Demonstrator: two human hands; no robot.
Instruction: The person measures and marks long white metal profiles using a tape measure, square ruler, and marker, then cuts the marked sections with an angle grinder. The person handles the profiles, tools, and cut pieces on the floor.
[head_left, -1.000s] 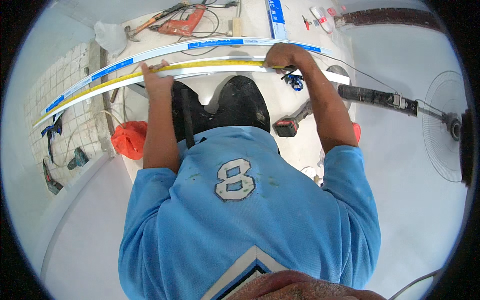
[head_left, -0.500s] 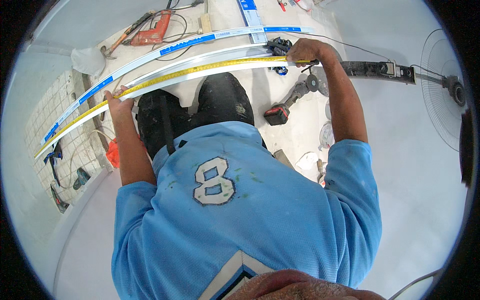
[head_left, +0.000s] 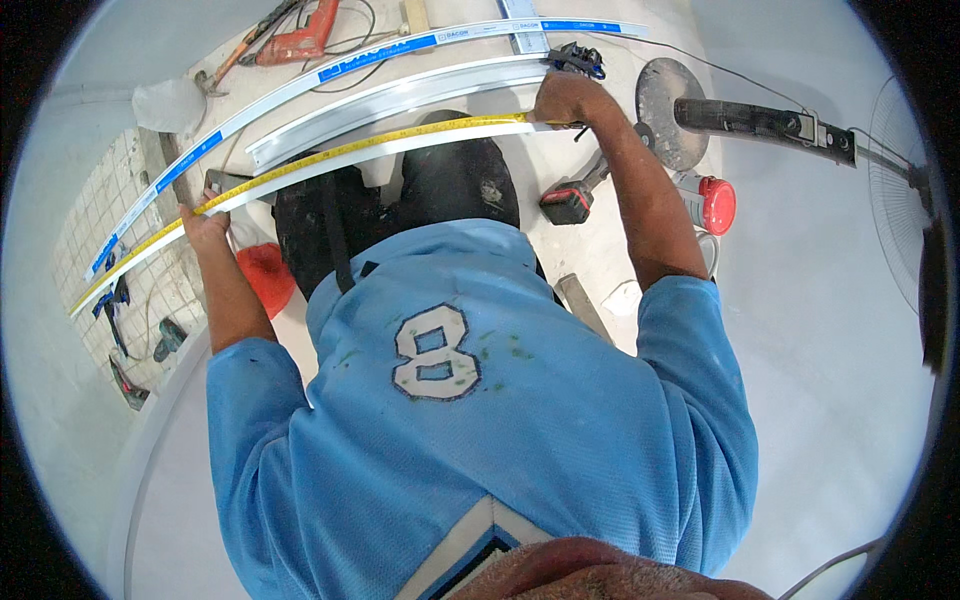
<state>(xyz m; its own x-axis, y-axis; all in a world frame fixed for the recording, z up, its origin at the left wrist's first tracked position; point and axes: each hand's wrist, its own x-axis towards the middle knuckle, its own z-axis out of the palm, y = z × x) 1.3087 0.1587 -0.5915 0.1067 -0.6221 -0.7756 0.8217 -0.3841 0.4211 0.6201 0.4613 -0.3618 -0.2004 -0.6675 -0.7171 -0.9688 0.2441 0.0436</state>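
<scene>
Drawn away from the grooved white channel [head_left: 390, 92], the strip [head_left: 340, 161] and aligned tape measure [head_left: 400, 132] are pinched by the left hand [head_left: 207, 224] at ten o'clock, clasped by the right hand [head_left: 568, 100] at one.

1 numeral [head_left: 439, 357] marks the blue shirt [head_left: 545, 400], lettered labels [head_left: 378, 60] the white profile [head_left: 270, 104], illegible markings the yellow tape [head_left: 360, 144].

Yellow tape measure [head_left: 400, 132], white strip [head_left: 440, 138]
Sky-blue shirt [head_left: 520, 410], green-stained; black trousers [head_left: 455, 185]; blue-and-white banded rail [head_left: 378, 58]; red-orange drill [head_left: 300, 45]; grid-patterned tiles [head_left: 112, 185].
</scene>
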